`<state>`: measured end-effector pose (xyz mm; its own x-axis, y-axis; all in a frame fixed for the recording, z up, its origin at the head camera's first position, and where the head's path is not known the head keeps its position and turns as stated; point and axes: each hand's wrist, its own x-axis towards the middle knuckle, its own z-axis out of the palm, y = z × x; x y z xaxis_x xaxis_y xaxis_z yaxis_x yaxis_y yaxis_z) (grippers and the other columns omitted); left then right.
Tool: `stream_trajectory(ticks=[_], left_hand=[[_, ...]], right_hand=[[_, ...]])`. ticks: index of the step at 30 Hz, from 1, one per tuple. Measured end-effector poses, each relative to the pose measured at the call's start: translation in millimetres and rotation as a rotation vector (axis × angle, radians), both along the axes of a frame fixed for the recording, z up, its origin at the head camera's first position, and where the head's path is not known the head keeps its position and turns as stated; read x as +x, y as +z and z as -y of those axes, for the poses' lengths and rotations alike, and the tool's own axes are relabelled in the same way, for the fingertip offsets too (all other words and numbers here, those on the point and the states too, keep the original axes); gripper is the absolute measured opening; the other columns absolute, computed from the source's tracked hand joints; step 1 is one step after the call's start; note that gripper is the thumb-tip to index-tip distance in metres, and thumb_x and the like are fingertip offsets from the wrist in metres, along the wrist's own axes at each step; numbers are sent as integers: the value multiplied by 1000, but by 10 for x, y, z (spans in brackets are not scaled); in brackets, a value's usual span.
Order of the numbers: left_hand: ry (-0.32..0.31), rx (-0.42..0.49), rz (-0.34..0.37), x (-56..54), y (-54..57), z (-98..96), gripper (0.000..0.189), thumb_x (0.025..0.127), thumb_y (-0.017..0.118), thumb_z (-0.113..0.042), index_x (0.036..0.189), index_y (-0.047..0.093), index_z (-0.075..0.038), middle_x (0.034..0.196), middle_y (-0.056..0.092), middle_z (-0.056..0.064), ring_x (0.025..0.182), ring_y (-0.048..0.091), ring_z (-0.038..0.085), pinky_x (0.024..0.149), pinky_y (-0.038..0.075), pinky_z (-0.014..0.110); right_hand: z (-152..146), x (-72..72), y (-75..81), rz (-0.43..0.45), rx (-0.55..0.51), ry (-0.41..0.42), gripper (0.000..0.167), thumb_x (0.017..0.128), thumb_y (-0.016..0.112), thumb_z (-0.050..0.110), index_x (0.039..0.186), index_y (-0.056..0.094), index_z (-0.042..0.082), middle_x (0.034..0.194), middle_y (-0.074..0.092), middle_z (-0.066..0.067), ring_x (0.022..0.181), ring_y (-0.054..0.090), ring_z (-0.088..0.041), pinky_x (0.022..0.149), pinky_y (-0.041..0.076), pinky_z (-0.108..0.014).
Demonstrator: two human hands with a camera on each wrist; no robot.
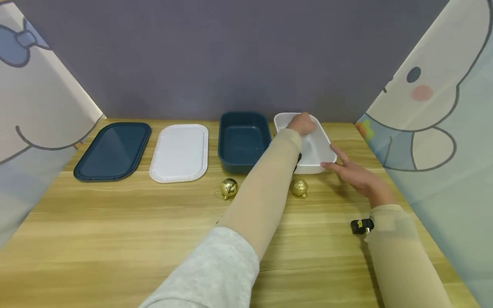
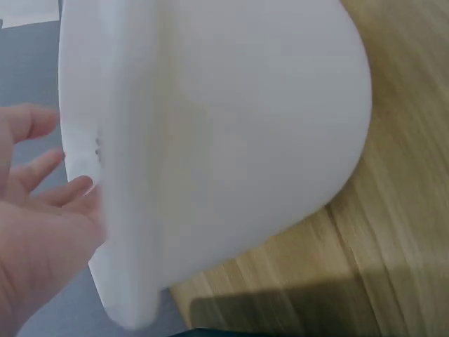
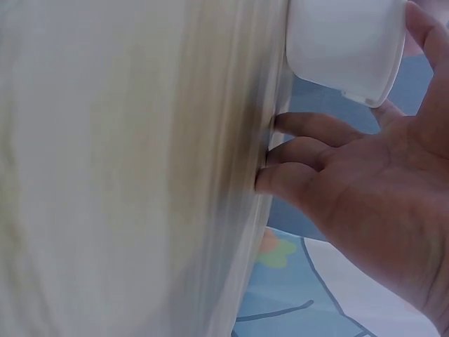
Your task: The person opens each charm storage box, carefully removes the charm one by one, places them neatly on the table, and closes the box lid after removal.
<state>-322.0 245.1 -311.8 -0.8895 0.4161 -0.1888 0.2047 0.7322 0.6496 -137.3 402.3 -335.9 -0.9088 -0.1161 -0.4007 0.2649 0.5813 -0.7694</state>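
Note:
A white rectangular container (image 1: 318,147) stands at the back right of the table. My left hand (image 1: 302,124) reaches across to its far end, over the rim. In the left wrist view, the fingers of that left hand (image 2: 42,210) are loosely bent beside the container's white wall (image 2: 231,154), and nothing shows in them. My right hand (image 1: 356,173) touches the container's near right corner with spread thumb and forefinger. The right wrist view shows the other fingers (image 3: 298,151) of this hand resting their tips on the table beside the container.
Left of the white container is a dark blue container (image 1: 244,167). A white lid (image 1: 179,153) and a dark blue lid (image 1: 113,150) lie farther left. Two gold ball ornaments, one mirrored (image 1: 229,187) and one glittery (image 1: 298,187), lie in front of the containers. A grey wall (image 1: 231,55) stands behind.

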Motion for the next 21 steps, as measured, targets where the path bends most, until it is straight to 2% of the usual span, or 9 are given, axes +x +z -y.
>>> stream_trajectory(ticks=[1,4,6,8,13,15,18,21], left_hand=[[-30,-9,18,64,23,-13,37,102,51,-21,135,65,-15,113,68,-1,93,63,13,84,53,25],[-120,-84,57,179,82,-48,40,104,49,-22,141,63,-18,120,68,-3,102,63,11,92,52,24],[-148,-136,75,213,122,-38,41,105,50,-23,143,62,-21,124,68,-4,106,63,10,95,51,24],[-149,-202,78,223,169,-6,42,105,49,-25,145,60,-23,129,64,-5,110,60,10,96,51,25],[-143,-264,105,192,237,49,34,106,54,-27,139,62,-22,132,64,-5,108,60,12,92,53,27],[-160,-265,120,193,231,48,32,106,57,-28,136,64,-21,128,67,-4,104,61,11,90,54,27],[-178,-274,122,221,215,54,28,105,60,-27,131,66,-20,120,62,-5,99,58,10,87,52,25],[-196,-260,97,226,190,75,11,102,63,-21,112,66,-17,102,55,-4,89,53,11,77,48,24]], right_hand=[[-25,24,6,2,3,-2,102,105,57,61,163,-25,49,176,-19,-24,162,-7,-57,125,4,-80],[-82,75,18,7,7,-6,100,105,56,61,162,-26,51,176,-22,-23,161,-8,-58,124,4,-81],[-94,89,28,11,10,-5,99,105,55,61,162,-26,52,176,-22,-21,161,-7,-58,124,5,-81],[-90,91,37,16,16,-2,99,105,55,63,161,-26,54,177,-22,-21,161,-7,-58,123,5,-82],[-82,91,55,17,31,-2,98,105,53,65,161,-26,54,176,-21,-23,161,-7,-59,122,5,-83],[-89,100,50,12,32,-6,99,105,54,63,161,-27,53,176,-20,-24,161,-6,-59,123,5,-82],[-98,114,32,6,29,-11,99,106,55,60,162,-27,50,176,-19,-27,160,-5,-61,123,5,-82],[-99,112,18,4,23,-12,99,107,55,58,163,-27,49,175,-21,-27,159,-5,-62,123,5,-81]])
